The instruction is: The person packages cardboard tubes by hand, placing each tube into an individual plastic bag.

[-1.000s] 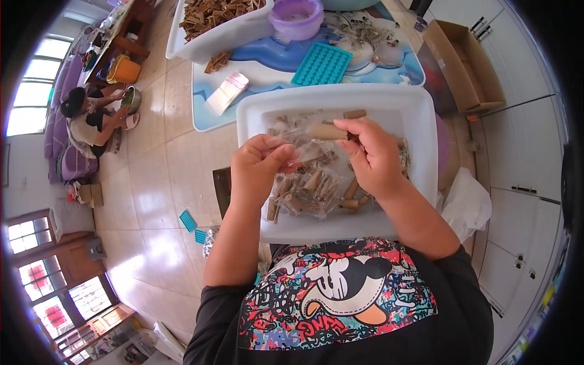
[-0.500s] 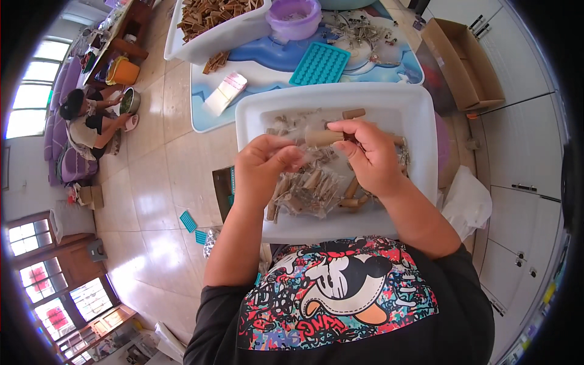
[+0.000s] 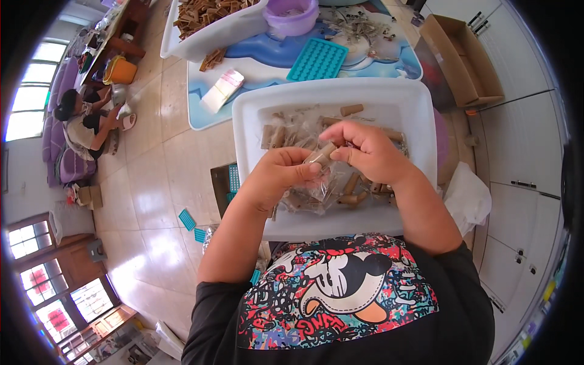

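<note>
Over a white plastic tub (image 3: 331,89), both my hands meet at a small brown cylinder (image 3: 323,153), tilted with its upper end to the right. My left hand (image 3: 281,175) is closed, with thumb and fingers pinching its lower end, where thin transparent plastic, seemingly a small bag, shows around it. The fingers of my right hand (image 3: 372,153) close at the upper end. Beneath the hands, the tub holds several more brown cylinders (image 3: 351,110), loose or in crinkled transparent bags (image 3: 304,204). My wrists hide part of this pile.
Beyond the tub, a blue patterned table (image 3: 255,58) bears a teal tray with small cavities (image 3: 317,59), a stack of flat bags (image 3: 222,91), a purple basin (image 3: 291,17) and a tub of brown pieces (image 3: 213,45). A cardboard box (image 3: 459,61) stands right. Another person (image 3: 85,125) sits far left.
My hands have come lower and closer together. The cylinder, earlier level in my right fingers beside the plastic in my left, is now tilted and gripped at both ends, with plastic around its lower end.
</note>
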`<control>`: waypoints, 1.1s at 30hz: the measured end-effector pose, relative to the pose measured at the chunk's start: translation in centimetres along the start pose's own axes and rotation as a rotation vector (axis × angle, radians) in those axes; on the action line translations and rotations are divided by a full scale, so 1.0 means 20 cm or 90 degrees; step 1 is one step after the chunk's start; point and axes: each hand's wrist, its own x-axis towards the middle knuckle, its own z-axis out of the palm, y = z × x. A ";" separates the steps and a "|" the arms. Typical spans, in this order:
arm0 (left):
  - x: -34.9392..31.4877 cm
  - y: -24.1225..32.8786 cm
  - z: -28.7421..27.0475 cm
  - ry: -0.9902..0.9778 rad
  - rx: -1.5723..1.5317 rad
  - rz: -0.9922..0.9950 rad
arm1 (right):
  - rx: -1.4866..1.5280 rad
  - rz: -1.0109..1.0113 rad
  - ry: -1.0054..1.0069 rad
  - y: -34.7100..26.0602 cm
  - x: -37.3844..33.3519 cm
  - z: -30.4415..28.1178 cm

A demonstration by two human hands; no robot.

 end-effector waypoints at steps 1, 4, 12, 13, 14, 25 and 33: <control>0.00 -0.01 0.00 0.000 -0.032 -0.005 | 0.000 0.000 0.000 0.00 0.00 0.00; 0.01 -0.01 0.02 0.002 -0.083 -0.008 | -0.087 0.053 0.062 -0.01 0.00 0.00; 0.01 -0.02 0.01 0.019 -0.162 0.044 | -0.063 0.031 0.001 -0.01 -0.02 0.04; 0.02 -0.03 0.01 0.040 -0.160 0.061 | -0.063 0.031 0.002 0.00 -0.02 0.04; 0.02 -0.04 0.01 0.061 -0.159 0.078 | -0.068 -0.013 0.017 0.03 -0.01 0.05; 0.06 -0.06 0.08 0.213 -0.114 0.180 | -0.238 -0.216 0.250 0.01 0.01 0.06; 0.06 -0.10 0.14 0.198 0.082 0.253 | -0.345 -0.272 0.245 0.04 0.03 0.09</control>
